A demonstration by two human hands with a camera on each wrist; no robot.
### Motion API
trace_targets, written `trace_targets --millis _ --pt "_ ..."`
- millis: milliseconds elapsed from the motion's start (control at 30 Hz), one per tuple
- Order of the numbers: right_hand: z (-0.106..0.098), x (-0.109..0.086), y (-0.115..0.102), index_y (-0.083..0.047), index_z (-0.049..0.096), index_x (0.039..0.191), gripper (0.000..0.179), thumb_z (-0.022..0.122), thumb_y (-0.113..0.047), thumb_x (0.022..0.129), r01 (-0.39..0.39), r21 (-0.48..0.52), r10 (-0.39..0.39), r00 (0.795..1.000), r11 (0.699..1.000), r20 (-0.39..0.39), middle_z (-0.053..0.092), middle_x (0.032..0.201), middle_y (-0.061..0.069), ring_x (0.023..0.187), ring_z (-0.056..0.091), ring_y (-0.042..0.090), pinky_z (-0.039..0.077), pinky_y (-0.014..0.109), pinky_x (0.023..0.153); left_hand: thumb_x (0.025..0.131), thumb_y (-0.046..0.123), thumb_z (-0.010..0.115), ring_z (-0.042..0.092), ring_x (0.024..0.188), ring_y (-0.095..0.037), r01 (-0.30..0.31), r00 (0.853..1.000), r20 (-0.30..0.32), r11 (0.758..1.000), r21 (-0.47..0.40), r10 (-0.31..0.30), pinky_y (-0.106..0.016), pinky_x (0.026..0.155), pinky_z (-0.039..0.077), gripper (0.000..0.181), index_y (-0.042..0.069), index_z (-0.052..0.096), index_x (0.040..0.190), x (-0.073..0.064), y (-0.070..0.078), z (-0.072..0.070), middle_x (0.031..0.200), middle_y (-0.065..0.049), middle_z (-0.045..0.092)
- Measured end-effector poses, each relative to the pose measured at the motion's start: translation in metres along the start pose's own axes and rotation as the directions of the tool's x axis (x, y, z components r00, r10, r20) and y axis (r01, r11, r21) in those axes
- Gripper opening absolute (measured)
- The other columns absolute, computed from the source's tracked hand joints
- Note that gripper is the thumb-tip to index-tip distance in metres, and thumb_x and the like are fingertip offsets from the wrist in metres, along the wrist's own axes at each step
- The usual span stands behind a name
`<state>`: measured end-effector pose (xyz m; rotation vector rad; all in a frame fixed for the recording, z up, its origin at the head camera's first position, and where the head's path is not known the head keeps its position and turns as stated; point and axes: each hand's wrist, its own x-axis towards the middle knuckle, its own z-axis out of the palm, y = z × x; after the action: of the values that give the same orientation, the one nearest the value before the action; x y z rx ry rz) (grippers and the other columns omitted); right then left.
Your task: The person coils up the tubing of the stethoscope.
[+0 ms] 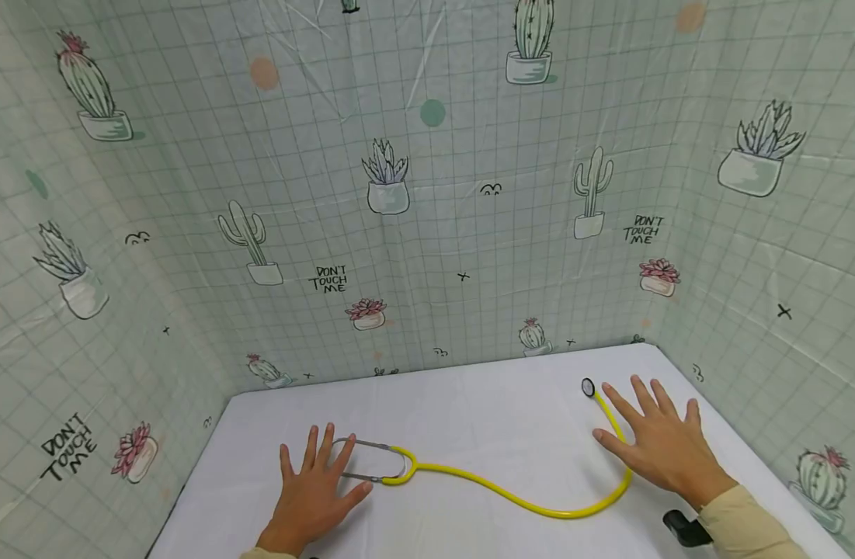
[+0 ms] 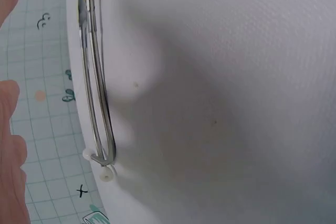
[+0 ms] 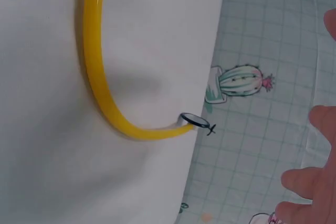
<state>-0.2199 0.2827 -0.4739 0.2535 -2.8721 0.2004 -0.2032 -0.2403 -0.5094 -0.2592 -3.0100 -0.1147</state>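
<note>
A yellow stethoscope [image 1: 497,487] lies stretched across the white table, its tube curving toward the right. Its metal ear tubes [image 2: 100,87] with pale ear tips [image 2: 106,174] are at the left end. The round chestpiece [image 3: 195,120] with a dark rim is at the far right end. Above the ear tubes my left hand [image 1: 315,493] is held with fingers spread, partly covering them in the head view. My right hand [image 1: 661,446], also spread, is over the tube near the chestpiece, hiding part of it. Neither hand grips anything.
The white table [image 1: 427,411] is enclosed at the back and sides by a grid-patterned cloth [image 1: 427,233] printed with cacti. A black strap-like piece [image 1: 687,529] shows by the right sleeve [image 1: 745,520].
</note>
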Motion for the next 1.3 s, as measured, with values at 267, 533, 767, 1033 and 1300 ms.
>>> trace_targets --millis 267,533,767,1033,1300 --pt "0.011 -0.005 -0.010 -0.018 0.045 0.151 0.080 0.046 -0.073 0.093 0.013 0.012 -0.013 1.000 1.000 0.002 0.036 0.151 0.031 0.137 0.028 0.055 0.013 0.083 0.099 0.090 0.072 0.052 0.010 0.150 -0.043 -0.019 1.000 -0.004 1.000 0.003 0.019 -0.077 0.107 -0.005 0.081 0.019 0.046 0.151 0.000 0.006 0.000 0.162 -0.018 0.025" --pt "0.028 -0.015 -0.025 -0.012 0.056 0.143 0.074 0.059 -0.066 0.091 0.051 0.084 -0.048 0.998 0.995 -0.040 0.051 0.137 0.028 0.126 0.045 0.050 0.030 0.070 0.103 0.089 0.068 0.057 0.020 0.148 -0.042 -0.037 0.999 0.013 0.999 0.023 0.036 -0.077 0.108 0.007 0.078 0.015 0.053 0.146 0.006 0.013 0.010 0.157 -0.019 0.035" --pt "0.036 -0.022 -0.048 -0.012 0.064 0.133 0.067 0.063 -0.062 0.090 0.084 0.128 -0.081 0.996 0.988 -0.031 0.058 0.132 0.019 0.123 0.052 0.040 0.037 0.064 0.102 0.092 0.067 0.053 0.026 0.146 -0.041 -0.080 0.997 0.015 0.997 -0.012 0.081 -0.077 0.106 0.013 0.074 0.014 0.055 0.143 0.006 0.017 0.014 0.154 -0.018 0.040" --pt "0.047 -0.026 -0.067 -0.012 0.071 0.121 0.052 0.069 -0.053 0.089 0.079 0.214 -0.089 0.995 0.974 0.036 0.065 0.122 0.010 0.118 0.058 0.034 0.046 0.055 0.098 0.090 0.065 0.056 0.029 0.144 -0.041 -0.059 0.997 0.050 0.998 -0.018 0.060 -0.076 0.107 0.014 0.073 0.015 0.056 0.143 0.011 0.014 0.018 0.152 -0.017 0.043" --pt "0.056 -0.031 -0.082 -0.017 0.072 0.113 0.040 0.072 -0.047 0.086 0.017 0.278 -0.065 0.984 0.961 0.164 0.064 0.119 0.004 0.114 0.059 0.030 0.048 0.054 0.095 0.086 0.040 0.062 0.034 0.141 -0.043 -0.042 0.999 0.030 0.998 -0.040 0.043 -0.077 0.106 0.016 0.059 0.011 0.059 0.137 0.024 0.004 0.024 0.146 -0.018 0.049"
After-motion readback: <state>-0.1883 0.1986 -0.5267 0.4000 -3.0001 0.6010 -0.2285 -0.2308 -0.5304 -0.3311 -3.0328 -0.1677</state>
